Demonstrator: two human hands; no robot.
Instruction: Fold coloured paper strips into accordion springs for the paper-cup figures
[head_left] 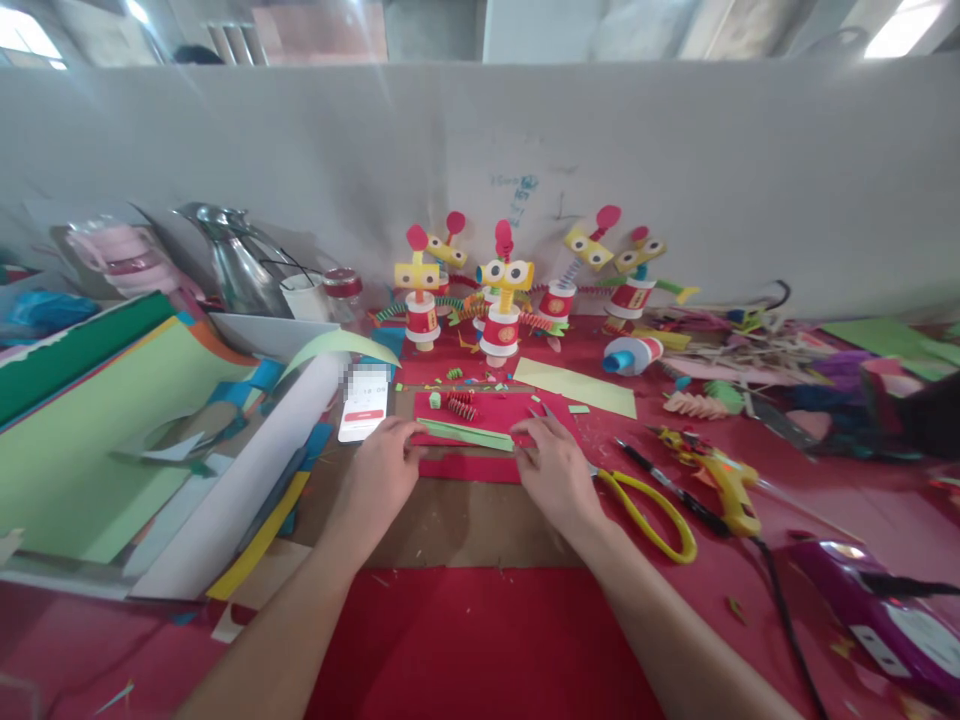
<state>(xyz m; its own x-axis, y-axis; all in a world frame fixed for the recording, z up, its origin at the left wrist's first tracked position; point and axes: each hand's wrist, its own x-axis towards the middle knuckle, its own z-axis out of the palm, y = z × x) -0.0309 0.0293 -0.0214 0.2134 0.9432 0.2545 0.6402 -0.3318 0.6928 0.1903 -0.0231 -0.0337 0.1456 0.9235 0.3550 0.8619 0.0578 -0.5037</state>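
Note:
A narrow green paper strip (466,434) stretches between my two hands, a little above the red paper (469,468) on a brown board (450,520). My left hand (386,465) pinches its left end. At the other end, my right hand (553,468) has its fingers closed on the strip. Just beyond the strip lie folded red paper springs (462,407) and a small green folded piece (435,400). Yellow-handled scissors (652,515) rest beside my right hand, their blades partly hidden behind it. A phone (364,403) lies close to my left hand.
Several paper-cup figures (501,325) stand at the back. Coloured paper sheets (112,450) fill the left side. On the right are a yellow glue gun (735,490) with a cable, a pen (637,457), a purple device (885,610) and paper scraps (750,360). A metal jug (236,260) stands back left.

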